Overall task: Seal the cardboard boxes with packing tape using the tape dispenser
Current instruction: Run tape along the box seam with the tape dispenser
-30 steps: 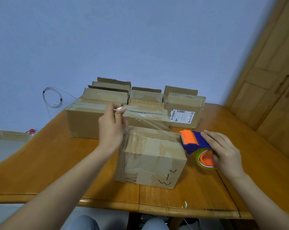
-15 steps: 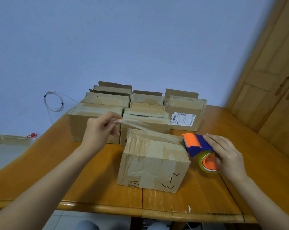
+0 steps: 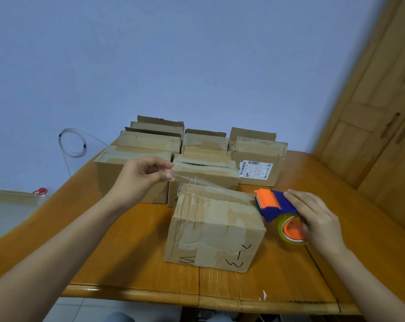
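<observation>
— Which step?
— Stretching tape [image 3: 212,186] over the nearest box [image 3: 215,231] on the tabletop [image 3: 138,256]. The right hand [image 3: 317,219] is clamping its grip on the tape dispenser [image 3: 274,204] at the box's edge; the left hand [image 3: 138,177] is pinching the tape end.
— Next?
— Likely lowering it onto the seam.

Soft, even, cool light; weak shadow beside the box [image 3: 215,231]. Wide-angle bend at edges: door [image 3: 378,101] leans, table [image 3: 127,291] rim curves. Slight softness.

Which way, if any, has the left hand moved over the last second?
Yes. The left hand, pinching the tape, shifted leftward, away from the front box's top left corner.
</observation>
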`<state>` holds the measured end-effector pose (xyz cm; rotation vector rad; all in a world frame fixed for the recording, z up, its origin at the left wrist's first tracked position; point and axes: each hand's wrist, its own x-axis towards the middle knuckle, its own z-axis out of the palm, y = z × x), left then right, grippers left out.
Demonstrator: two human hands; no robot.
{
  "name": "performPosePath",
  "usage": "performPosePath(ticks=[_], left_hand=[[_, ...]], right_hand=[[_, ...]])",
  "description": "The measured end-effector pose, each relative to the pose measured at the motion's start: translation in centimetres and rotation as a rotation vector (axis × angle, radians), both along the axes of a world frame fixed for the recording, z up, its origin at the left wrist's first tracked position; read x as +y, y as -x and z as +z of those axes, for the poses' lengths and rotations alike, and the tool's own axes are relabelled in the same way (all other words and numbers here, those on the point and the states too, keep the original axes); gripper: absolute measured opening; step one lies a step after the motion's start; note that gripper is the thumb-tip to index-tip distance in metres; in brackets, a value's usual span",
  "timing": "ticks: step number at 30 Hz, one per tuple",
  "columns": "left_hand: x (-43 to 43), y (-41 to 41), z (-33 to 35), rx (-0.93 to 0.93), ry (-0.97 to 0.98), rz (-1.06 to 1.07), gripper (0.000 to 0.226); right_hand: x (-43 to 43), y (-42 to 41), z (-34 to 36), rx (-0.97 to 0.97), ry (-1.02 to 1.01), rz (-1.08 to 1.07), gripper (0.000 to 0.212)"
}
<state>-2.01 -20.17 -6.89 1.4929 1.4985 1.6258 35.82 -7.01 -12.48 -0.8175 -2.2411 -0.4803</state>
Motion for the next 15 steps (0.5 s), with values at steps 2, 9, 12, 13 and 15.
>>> performPosePath(ticks=[2, 9, 12, 13, 15], left_hand=[[-0.3, 0.5, 0.3, 0.049, 0.041, -0.032, 0.024], [-1.1, 1.4, 0.7, -0.041, 0.102, -0.230, 0.032], [-0.9, 0.5, 0.7, -0.262, 0.080, -0.173, 0.035], [-0.7, 0.1, 0.7, -0.296, 0.082, -0.108, 0.031], [-0.3, -0.8, 0.6, -0.320, 0.102, 0.015, 0.019]], right_hand=[[0.1, 0.0, 0.0, -0.001, -0.001, -0.006, 0.083], [-0.2, 0.0, 0.1, -0.016, -0.004, -0.019, 0.086], [-0.2, 0.0, 0.1, -0.021, -0.001, -0.022, 0.086], [-0.2, -0.1, 0.1, -0.022, 0.000, -0.025, 0.086], [0.0, -0.2, 0.0, -0.025, 0.001, -0.031, 0.086]])
